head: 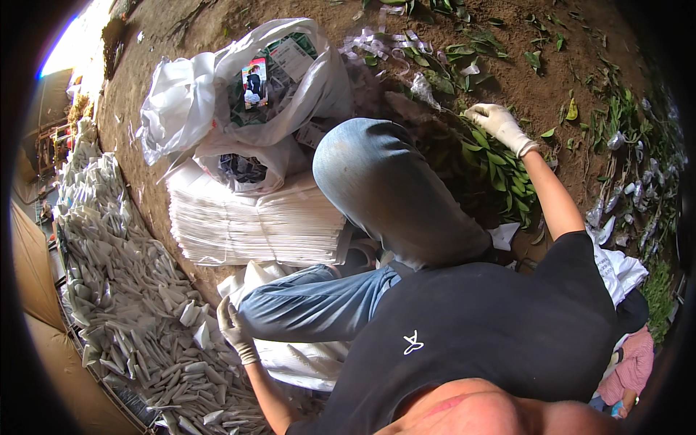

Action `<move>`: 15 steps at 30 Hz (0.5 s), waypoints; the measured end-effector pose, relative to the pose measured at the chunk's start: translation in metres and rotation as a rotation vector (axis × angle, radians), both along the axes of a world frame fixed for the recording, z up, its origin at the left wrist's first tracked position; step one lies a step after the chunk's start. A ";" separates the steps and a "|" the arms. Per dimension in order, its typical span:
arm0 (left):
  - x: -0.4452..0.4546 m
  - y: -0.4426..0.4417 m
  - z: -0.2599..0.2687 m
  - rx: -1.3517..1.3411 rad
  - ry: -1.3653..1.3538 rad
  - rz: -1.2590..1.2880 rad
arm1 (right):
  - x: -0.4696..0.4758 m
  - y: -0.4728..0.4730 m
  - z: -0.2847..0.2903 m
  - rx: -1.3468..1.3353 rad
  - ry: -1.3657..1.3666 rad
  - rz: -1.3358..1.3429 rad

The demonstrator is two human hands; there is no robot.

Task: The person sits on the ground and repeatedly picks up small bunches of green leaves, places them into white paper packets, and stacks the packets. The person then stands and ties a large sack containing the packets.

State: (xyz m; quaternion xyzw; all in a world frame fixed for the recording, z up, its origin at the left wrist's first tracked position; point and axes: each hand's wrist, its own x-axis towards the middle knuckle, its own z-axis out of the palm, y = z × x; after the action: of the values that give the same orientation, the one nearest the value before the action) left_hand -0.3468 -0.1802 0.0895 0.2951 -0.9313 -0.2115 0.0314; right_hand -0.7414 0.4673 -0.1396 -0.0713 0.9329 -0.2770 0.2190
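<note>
My left hand, in a pale glove, is beside my bent knee at the edge of a large heap of folded white paper packets. Its fingers are slightly apart, and nothing shows in them. My right hand, gloved too, is over a bundle of green leafy branches on the soil. Its fingers are curled near the stem ends; whether they grip a stem is hidden. Close to them lies a crumpled piece of clear plastic.
Ahead of me are a tied stack of white paper sheets, a plastic bag and a larger bag with a phone on its contents. Ribbon strips and loose leaves litter the ground. Plastic-wrapped cuttings lie right. A person's pink sleeve shows behind.
</note>
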 end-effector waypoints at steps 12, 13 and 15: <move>0.010 0.003 -0.013 0.182 0.140 0.184 | 0.036 -0.008 -0.028 -0.714 -0.824 -0.292; 0.009 0.004 -0.013 0.186 0.141 0.184 | 0.041 -0.009 -0.034 -0.718 -0.872 -0.294; 0.009 0.004 -0.013 0.194 0.139 0.184 | 0.051 -0.013 -0.047 -0.664 -0.875 -0.264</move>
State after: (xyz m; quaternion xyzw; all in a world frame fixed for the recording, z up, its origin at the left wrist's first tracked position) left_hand -0.3380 -0.1757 0.0764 0.3656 -0.8709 -0.3167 0.0866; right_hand -0.6902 0.4545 -0.1871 0.1024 0.6189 -0.5845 0.5146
